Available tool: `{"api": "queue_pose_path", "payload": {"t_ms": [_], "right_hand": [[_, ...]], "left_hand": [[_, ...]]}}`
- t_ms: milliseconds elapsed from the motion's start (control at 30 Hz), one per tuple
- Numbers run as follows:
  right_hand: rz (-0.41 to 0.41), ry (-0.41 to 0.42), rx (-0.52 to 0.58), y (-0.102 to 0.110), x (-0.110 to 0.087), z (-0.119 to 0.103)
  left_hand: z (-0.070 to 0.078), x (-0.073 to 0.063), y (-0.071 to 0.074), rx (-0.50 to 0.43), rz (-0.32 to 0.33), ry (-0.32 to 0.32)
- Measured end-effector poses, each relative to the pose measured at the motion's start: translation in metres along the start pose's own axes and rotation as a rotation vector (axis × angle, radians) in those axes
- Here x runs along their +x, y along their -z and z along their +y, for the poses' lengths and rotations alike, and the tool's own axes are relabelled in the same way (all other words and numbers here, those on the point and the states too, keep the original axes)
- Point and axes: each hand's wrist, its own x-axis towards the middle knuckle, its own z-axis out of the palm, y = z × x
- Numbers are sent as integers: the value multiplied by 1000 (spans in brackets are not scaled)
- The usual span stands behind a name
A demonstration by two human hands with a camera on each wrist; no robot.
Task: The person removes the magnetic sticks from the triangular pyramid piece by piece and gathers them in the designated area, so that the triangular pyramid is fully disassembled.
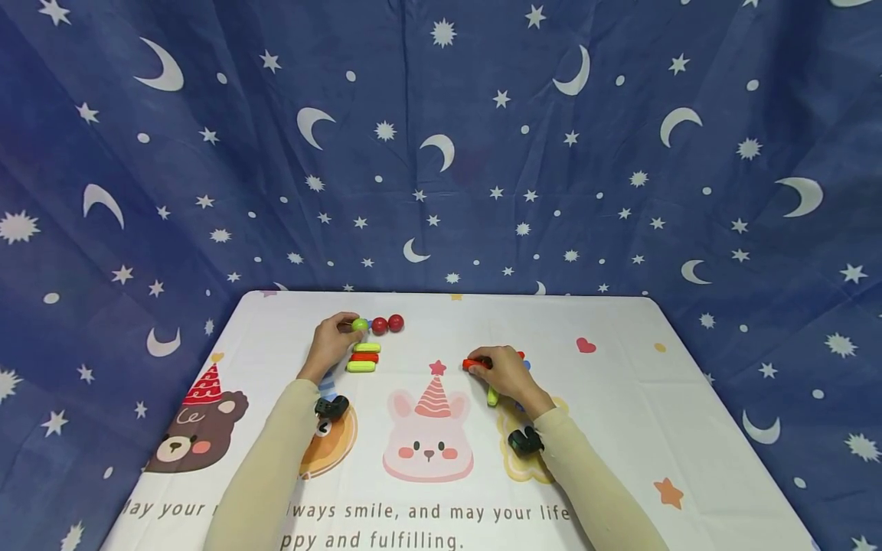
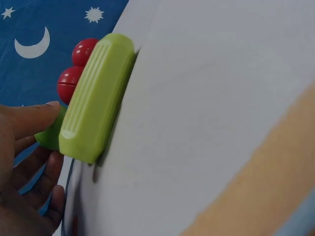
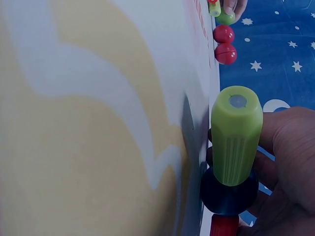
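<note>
My left hand (image 1: 332, 340) pinches a green ball (image 1: 360, 324) at the left end of a row with two red balls (image 1: 380, 326). In the left wrist view, thumb and fingers touch either side of that green ball (image 2: 51, 132), partly hidden behind a green stick (image 2: 98, 98). My right hand (image 1: 508, 375) grips a red stick (image 1: 473, 364), whose left end sticks out past the fingertips. Beside the right palm, another green stick (image 3: 236, 132) meets a dark blue ball (image 3: 229, 192), with a red stick (image 3: 225, 225) below the ball.
Just in front of the left hand lie a red stick (image 1: 364, 357) and two green sticks (image 1: 361, 366), side by side. A white printed tablecloth (image 1: 606, 398) covers the table, and a blue star-and-moon curtain (image 1: 482, 138) hangs behind its far edge.
</note>
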Motion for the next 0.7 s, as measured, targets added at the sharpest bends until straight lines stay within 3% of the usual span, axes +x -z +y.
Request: {"api": "queue_pose_path", "payload": {"t_ms": [700], "right_hand": [[-10,3,6,1,0,0]], "left_hand": [[-3,3,-3,28,-23,5]]}}
